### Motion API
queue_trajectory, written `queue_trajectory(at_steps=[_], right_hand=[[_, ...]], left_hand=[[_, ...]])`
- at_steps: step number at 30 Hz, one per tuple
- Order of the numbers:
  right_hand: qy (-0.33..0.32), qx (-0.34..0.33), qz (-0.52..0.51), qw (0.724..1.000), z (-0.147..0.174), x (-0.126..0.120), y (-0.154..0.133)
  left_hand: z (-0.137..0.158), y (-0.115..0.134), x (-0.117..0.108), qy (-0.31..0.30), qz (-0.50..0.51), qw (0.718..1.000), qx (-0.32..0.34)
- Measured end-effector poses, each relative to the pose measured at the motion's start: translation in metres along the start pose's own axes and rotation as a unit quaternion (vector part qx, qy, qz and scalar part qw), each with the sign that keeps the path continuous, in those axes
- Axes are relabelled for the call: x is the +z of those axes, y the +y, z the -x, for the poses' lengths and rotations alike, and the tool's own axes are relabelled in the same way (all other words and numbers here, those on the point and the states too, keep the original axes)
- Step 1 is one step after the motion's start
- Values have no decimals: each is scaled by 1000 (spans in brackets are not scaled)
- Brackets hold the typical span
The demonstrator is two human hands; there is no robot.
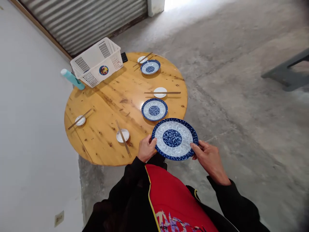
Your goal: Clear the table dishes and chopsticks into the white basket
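Observation:
A blue-and-white plate is held level in front of my body, just off the table's near right edge. My left hand grips its left rim, thumb on top. My right hand pinches the opposite rim, with the thumb over the edge and fingers beneath. Just beyond, a second patterned plate lies on the round wooden table. Closest to my left hand on the tabletop is a small white bowl with a pair of chopsticks across it.
A third patterned plate sits at the far side near a small dish. Another white dish and a left one carry chopsticks. At the back stand a white plastic basket, a teal bottle and a dark phone-like object.

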State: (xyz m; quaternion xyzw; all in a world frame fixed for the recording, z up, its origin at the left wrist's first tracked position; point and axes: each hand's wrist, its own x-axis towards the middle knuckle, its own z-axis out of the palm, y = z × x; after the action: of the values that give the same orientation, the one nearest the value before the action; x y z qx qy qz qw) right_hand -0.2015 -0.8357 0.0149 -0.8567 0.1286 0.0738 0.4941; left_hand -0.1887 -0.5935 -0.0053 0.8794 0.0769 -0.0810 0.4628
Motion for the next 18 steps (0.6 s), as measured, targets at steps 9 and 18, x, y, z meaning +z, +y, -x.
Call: queue_trajectory(at_steps=[9, 18], right_hand=[[-88, -54, 103, 989, -155, 17, -41], [-161, -35, 69, 984, -233, 51, -46]], left_hand=[[-97, 1, 8, 91, 26, 993, -67], [-146, -18, 12, 98, 26, 985, -141]])
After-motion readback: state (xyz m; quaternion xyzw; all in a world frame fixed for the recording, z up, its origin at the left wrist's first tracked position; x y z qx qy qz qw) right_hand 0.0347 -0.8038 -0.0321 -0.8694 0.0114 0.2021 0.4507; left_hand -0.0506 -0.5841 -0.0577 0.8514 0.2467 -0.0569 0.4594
